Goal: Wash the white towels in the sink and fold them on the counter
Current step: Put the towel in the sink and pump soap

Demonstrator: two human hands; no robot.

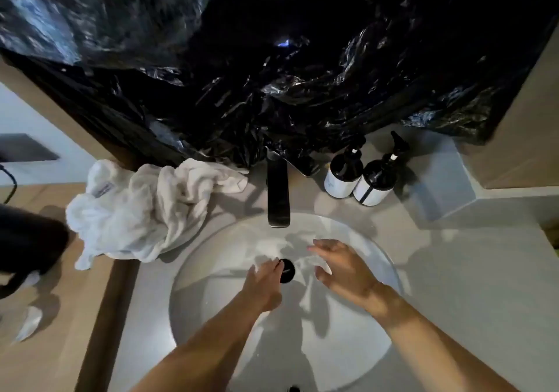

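Over the round white sink (193, 310) both my hands hung empty. My left hand (264, 282) reached down toward the black drain (287, 270) in the middle of the basin, fingers straight and close together, their tips at the drain's left edge; I could not tell whether they touched it. My right hand (343, 266) hovered just right of the drain, palm down, fingers relaxed and slightly spread, the thumb apart from them. The white towels (142, 207) lay in a crumpled heap on the counter (472, 270) to the far left of the sink, one edge drooping to the basin's rim. The black faucet (278, 193) stood at the far side, its spout over the basin. Two dark pump bottles (360, 177) with white labels stood side by side, right of the faucet. Black plastic sheeting (272, 89) covered the wall behind.
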